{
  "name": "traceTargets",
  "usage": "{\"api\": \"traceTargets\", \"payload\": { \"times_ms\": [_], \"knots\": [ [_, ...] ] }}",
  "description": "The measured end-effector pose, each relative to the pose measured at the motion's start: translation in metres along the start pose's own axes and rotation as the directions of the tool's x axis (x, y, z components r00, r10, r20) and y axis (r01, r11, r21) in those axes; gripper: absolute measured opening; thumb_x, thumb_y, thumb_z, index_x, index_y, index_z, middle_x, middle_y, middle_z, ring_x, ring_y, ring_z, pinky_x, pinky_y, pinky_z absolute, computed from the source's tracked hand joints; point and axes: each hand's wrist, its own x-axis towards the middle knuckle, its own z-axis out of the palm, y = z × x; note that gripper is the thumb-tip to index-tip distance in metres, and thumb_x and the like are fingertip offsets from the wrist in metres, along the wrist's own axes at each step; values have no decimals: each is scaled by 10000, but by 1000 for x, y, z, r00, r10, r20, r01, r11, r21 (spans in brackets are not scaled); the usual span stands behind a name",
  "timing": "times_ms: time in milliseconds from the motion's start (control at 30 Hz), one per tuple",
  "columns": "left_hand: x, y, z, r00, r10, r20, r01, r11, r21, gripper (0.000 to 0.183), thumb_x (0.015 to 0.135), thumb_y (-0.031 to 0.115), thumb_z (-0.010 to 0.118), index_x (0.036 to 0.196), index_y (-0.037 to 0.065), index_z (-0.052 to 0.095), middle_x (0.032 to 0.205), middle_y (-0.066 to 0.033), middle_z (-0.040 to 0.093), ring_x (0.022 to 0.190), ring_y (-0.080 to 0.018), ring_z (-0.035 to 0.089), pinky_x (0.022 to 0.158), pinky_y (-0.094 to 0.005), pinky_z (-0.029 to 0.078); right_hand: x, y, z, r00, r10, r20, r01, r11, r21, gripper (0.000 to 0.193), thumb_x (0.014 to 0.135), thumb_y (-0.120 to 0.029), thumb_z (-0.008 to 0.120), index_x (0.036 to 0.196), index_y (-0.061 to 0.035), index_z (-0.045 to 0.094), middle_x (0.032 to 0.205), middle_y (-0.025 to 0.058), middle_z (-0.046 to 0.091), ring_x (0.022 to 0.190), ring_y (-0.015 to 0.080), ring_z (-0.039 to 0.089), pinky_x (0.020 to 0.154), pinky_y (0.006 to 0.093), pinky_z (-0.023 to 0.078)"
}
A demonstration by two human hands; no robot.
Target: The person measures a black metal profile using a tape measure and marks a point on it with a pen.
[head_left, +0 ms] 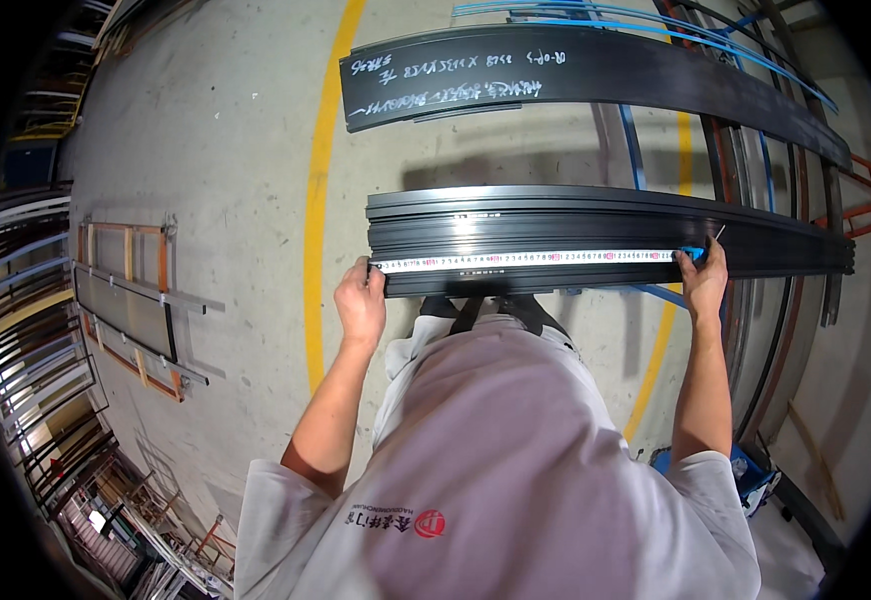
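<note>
A long dark metal profile (536, 225) with ribbed grooves lies crosswise in front of me. Along its near side stretches a white tape measure blade (516, 259), pulled out straight. My left hand (362, 302) pinches the blade's end at the profile's left end. Farther right, my right hand (705, 282) is closed around the blue tape measure case (694, 254), resting on the profile. A thin, pale, pointed stick (722, 231) pokes up from the right hand's fingers; its kind is too small to make out.
Beyond lies another dark profile bundle (596, 75) with white handwriting. Blue strips (656, 22) and a dark metal rack (791, 150) stand at right. Yellow lines (318, 300) cross the concrete floor. At left are an orange-and-silver frame (128, 310) and racks of long bars (36, 300).
</note>
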Motion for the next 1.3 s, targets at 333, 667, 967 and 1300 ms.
{"api": "traceTargets", "payload": {
  "times_ms": [333, 667, 967, 1300],
  "knots": [
    [-3, -2, 6, 996, -85, 18, 86, 995, -57, 335, 918, 163, 631, 1121, -100, 676, 879, -253, 671, 788, -390, 661, 745, -432, 524, -2, 4, -5, 1000, 23, 12, -22, 998, -57, 718, 809, -234, 850, 1357, 110, 539, 1332, 299, 592, 1237, 435, 578, 1089, 427, 440],
    [-7, -7, 8, 996, -18, -83, 16, 999, -33, 344, 887, 155, 677, 1143, -74, 677, 1012, -242, 675, 896, -387, 658, 792, -432, 532, -30, -42, -25, 980, -46, -194, 78, 985, 156, 290, 964, -42, 647, 1245, 24, 628, 1120, 217, 694, 992, 336, 698, 896, 363, 545],
    [-15, 47, 17, 722, 642, 256, -667, 745, 10, 336, 747, 149, 772, 1053, 26, 707, 1173, -198, 639, 1123, -382, 606, 1008, -509, 484, -114, -179, 2, 920, -127, 372, -153, 755, 637, 115, 973, -36, 610, 1046, 13, 684, 843, 117, 705, 740, 206, 675, 697, 319, 538],
    [-5, 44, 30, 619, 688, 378, -739, 674, -16, 442, 703, 205, 816, 1101, 44, 713, 1241, -210, 622, 1214, -392, 555, 1079, -564, 408, -124, -227, 38, 783, -248, 570, -229, 738, 635, 120, 968, -73, 594, 1000, 3, 681, 840, 152, 691, 772, 294, 679, 727, 381, 546]
  ]
}}
